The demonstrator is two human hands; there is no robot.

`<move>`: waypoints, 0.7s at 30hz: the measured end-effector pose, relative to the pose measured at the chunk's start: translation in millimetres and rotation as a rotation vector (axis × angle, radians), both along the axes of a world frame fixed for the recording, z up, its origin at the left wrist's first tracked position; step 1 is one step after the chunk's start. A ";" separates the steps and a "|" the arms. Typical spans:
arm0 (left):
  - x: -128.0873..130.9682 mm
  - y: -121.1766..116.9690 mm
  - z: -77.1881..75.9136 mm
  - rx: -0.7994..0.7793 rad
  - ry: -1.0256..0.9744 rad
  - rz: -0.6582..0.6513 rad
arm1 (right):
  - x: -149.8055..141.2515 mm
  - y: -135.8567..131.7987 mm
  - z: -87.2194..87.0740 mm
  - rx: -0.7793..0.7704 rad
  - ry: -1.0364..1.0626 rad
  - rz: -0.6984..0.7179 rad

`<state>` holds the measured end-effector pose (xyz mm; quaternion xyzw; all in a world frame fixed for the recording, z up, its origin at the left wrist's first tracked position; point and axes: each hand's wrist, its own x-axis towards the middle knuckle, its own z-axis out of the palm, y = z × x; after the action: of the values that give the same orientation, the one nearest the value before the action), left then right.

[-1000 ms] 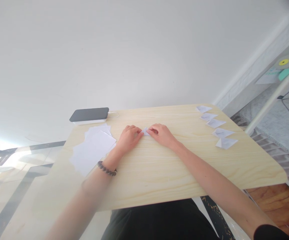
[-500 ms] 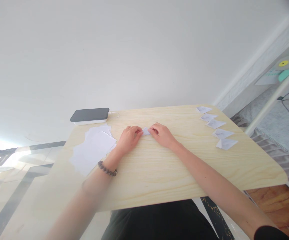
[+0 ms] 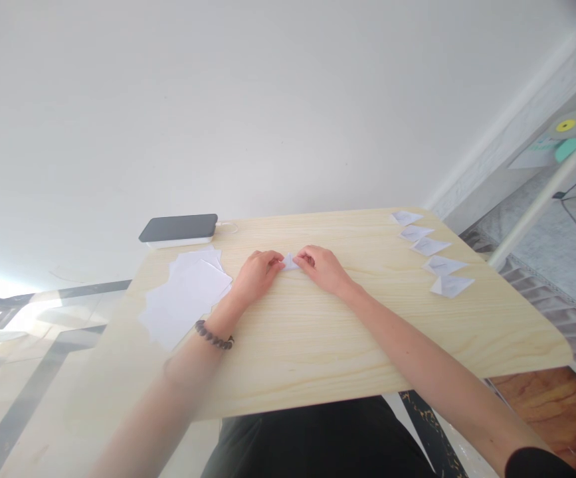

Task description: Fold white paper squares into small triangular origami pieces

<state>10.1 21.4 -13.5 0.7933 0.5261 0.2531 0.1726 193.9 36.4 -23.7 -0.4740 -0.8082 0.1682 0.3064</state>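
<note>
A small folded white paper lies at the middle of the table between my two hands, its lower edge flat and a peak in its centre. My left hand pinches its left end between thumb and fingers. On the other side my right hand grips the right end the same way. The fingers cover both ends of the paper. A bracelet of dark beads circles my left wrist.
A fanned pile of white paper sheets lies left of my left hand. Behind it is a dark-topped phone-like device with a white cable. Several folded paper pieces form a row along the right side of the wooden table.
Both hands keep their hold on the folded paper. The right fingers have shifted very slightly to the left, and the paper's central peak shows more sharply.
</note>
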 end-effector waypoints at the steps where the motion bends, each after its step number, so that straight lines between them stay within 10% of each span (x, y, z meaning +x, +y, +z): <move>1: 0.1 0.1 -0.2 0.004 0.003 0.004 | -0.6 0.1 -0.3 0.006 -0.009 -0.010; 21: 5.1 -6.9 2.1 0.100 0.257 0.117 | -7.5 -1.6 0.6 0.072 -0.159 -0.145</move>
<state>15.2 14.5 -11.4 0.7948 0.5760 0.1847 0.0492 186.3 34.8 -23.1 -0.5318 -0.7991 0.0781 0.2694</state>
